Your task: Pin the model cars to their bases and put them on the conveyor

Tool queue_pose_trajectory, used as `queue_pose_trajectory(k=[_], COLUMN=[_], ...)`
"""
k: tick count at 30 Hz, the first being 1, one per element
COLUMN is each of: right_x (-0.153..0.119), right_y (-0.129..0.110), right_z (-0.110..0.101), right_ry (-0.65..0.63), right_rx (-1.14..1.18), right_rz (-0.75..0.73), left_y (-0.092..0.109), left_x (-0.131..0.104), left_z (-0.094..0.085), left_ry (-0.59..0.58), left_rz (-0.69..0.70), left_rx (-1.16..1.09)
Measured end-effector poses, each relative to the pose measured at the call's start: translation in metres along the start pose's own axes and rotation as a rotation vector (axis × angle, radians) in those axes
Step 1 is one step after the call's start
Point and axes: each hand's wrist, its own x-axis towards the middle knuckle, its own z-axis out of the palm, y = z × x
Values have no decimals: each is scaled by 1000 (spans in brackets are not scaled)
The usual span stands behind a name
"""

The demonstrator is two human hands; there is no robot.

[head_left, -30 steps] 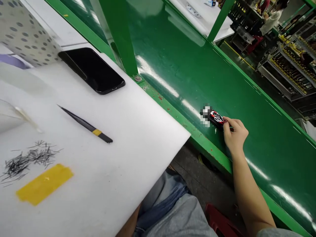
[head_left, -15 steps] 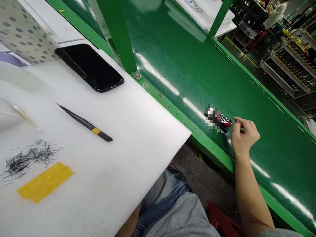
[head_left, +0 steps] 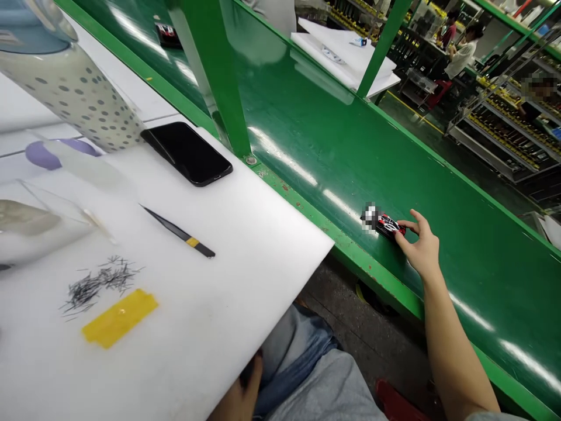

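A small toy car point(head_left: 389, 225), black with red and white markings, lies on the green conveyor surface point(head_left: 307, 123). At its near right end, the thumb and index finger of my right hand point(head_left: 423, 242) rest on either side of the body, with another finger raised. Low in the view, my left hand point(head_left: 246, 389) is partly hidden by the edge of the white table point(head_left: 188, 327), beside my lap; its fingers are mostly out of sight. Black tweezers point(head_left: 177, 230) with a yellow band lie on the table, above a pile of thin black pieces point(head_left: 100, 283) and yellow tape point(head_left: 120, 318).
A black phone point(head_left: 188, 153) and a dotted container point(head_left: 96, 105) stand toward the table's back. A green post point(head_left: 214, 76) rises at the conveyor's edge. Another car point(head_left: 168, 35) is on the belt behind it. People and racks point(head_left: 504, 128) are in the background.
My right hand has moved onto the toy car's end and taken hold of it; its fingers were pinched beside it before. The view has shifted, and part of my left hand now shows.
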Motion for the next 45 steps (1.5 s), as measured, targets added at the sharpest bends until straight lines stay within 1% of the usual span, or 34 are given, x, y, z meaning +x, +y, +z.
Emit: queue_pose_trajectory(k=[1,2,3,4,6,7,8,9,10,11,12,13,14,16,17,18,20,23,25,28,29,34,40,45], right_x=[0,1,1,1,-3,-6,-12,-20,-29,-40,-52,-64,-75,-93,-99,-104,-109,-110,-111,-115,-116,-119,-119,-120], right_y=[3,7,9,10,4,-5,-18,-34,-54,-76,-98,-119,-139,-170,-180,-187,-193,-194,-194,-196,-197,-199,-197,-197], right_z=[1,1,2,1,-2,-6,-11,-17,-23,-30,-37,-44,-49,-57,-59,-59,-58,-56,-55,-54,-54,-53,-52,-51], right_ry=[-8,-15,-16,-7,30,51,59,49,23,-43,-113,-174,-235,-342,-377,-398,-402,-369,-350,-324,-316,-307,-284,-280], right_rx=[8,17,24,31,46,60,88,131,194,280,373,464,539,667,717,762,835,857,824,815,826,858,860,871], right_rz=[-5,-7,-6,1,24,31,28,9,-26,-76,-144,-216,-281,-372,-405,-430,-481,-590,-637,-630,-627,-640,-656,-661], left_y=[1,3,7,13,31,44,58,73,90,107,124,141,156,182,191,197,203,201,199,200,201,204,204,203], left_x=[-5,-10,-14,-18,-22,-22,-20,-17,-14,-11,-7,-5,-3,-2,-3,-5,-10,-16,-20,-25,-27,-29,-31,-31], left_z=[0,-2,-4,-8,-17,-22,-26,-29,-32,-34,-36,-39,-41,-49,-53,-57,-63,-65,-65,-67,-68,-72,-72,-72], left_ry=[-17,-66,-139,-262,-502,-592,-629,-639,-630,-601,-562,-513,-421,-352,-298,-243,-162,-98,-104,-128,-124,-106,-106,-112], left_rz=[26,62,108,165,266,296,298,286,244,187,134,109,90,112,119,157,212,272,246,149,137,160,133,156], left_rx=[8,1,-28,-83,-281,-383,-478,-569,-671,-787,-911,-1044,-1174,-1369,-1426,-1458,-1478,-1524,-1566,-1587,-1590,-1619,-1588,-1626])
